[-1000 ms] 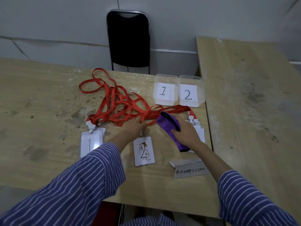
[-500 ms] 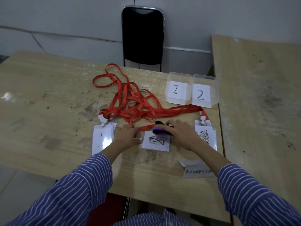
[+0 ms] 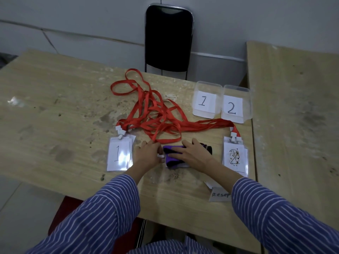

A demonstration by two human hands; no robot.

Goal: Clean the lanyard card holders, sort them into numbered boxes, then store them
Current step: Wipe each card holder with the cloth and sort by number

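Observation:
My right hand (image 3: 195, 155) presses a purple cloth (image 3: 171, 157) flat, with straight fingers, onto a card holder at the table's front middle. The cloth hides nearly all of that holder. My left hand (image 3: 149, 154) pinches the holder's white clip (image 3: 160, 156) at the cloth's left edge. A stack of holders marked 1 (image 3: 119, 155) lies to the left. To the right lies a stained stack marked 2 (image 3: 235, 157). Tangled red lanyards (image 3: 156, 116) run from all of them. Clear box 1 (image 3: 207, 88) and clear box 2 (image 3: 236, 90) stand behind, at the right.
A paper label reading "Resep" (image 3: 219, 195) lies near the front edge under my right forearm. A black chair (image 3: 168, 37) stands behind the wooden table (image 3: 64, 116). A second table (image 3: 293, 116) adjoins on the right.
My right hand brought the purple cloth down from the air onto the stained 2 holder, which is now covered. My left hand shifted to the holder's clip end.

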